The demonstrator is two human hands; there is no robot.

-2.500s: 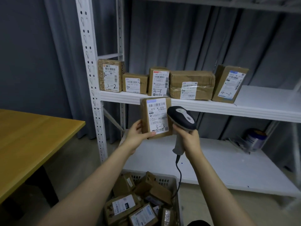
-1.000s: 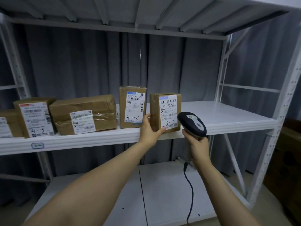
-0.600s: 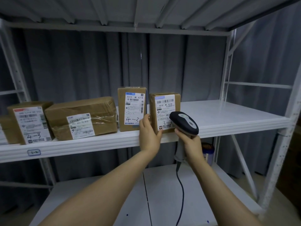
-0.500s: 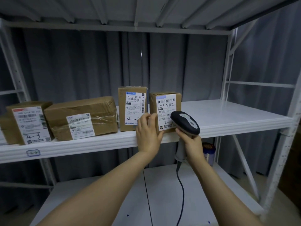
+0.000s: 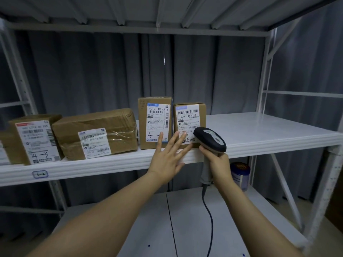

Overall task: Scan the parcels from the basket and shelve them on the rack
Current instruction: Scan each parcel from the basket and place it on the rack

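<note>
Your left hand [image 5: 168, 160] is spread flat with fingers straight and apart, holding nothing, fingertips over the lower labels of 2 upright cardboard boxes; contact unclear. The small square-edged parcel [image 5: 189, 117] stands on the smooth white metal shelf [image 5: 111, 164], just right of the taller box [image 5: 155, 119], white label facing you. Your right hand [image 5: 218, 164] wraps the grey handle of the scanner [image 5: 210, 139], its glossy black rounded head at the parcel's lower right corner, cable [image 5: 209, 219] hanging
</note>
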